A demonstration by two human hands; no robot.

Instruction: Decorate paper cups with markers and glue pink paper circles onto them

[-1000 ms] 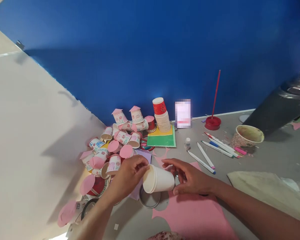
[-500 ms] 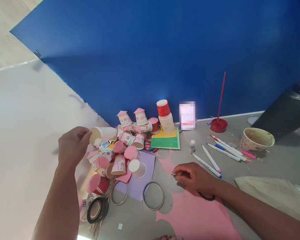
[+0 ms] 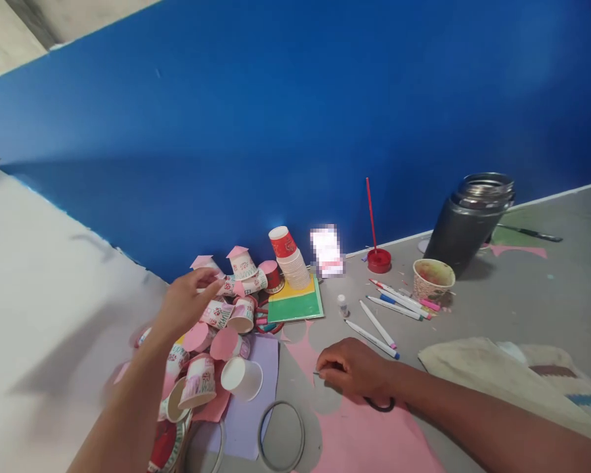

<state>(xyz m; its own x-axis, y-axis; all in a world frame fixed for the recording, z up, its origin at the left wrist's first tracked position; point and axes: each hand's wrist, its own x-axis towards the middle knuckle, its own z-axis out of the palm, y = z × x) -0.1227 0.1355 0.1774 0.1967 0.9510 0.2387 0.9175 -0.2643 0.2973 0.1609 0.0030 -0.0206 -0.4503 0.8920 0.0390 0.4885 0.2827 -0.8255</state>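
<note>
My left hand (image 3: 190, 299) is over the left side of a pile of decorated paper cups, its fingers reaching toward an upper cup with a pink cone top (image 3: 207, 263). Whether it touches that cup I cannot tell. My hand and forearm cover part of the pile. My right hand (image 3: 352, 368) rests on pink paper (image 3: 369, 433) with round cut-outs, fingers curled in a pinch. A small thin greyish tip pokes out between them; the rest is hidden. A black loop (image 3: 379, 404) shows below the wrist. A plain white cup (image 3: 242, 379) lies on purple paper (image 3: 256, 414).
A stack of cups (image 3: 294, 268) topped by a red one stands on a green-yellow booklet (image 3: 295, 303). Markers (image 3: 377, 325), a small bottle (image 3: 343, 305), a red holder (image 3: 379, 261), a stained cup (image 3: 433, 279), a black flask (image 3: 467, 217) and tape rings (image 3: 303, 437) lie around.
My left hand has let go of the white cup it held and moved right, over the pile. That cup is now out of sight. The view has swung right; my right hand keeps its pinch.
</note>
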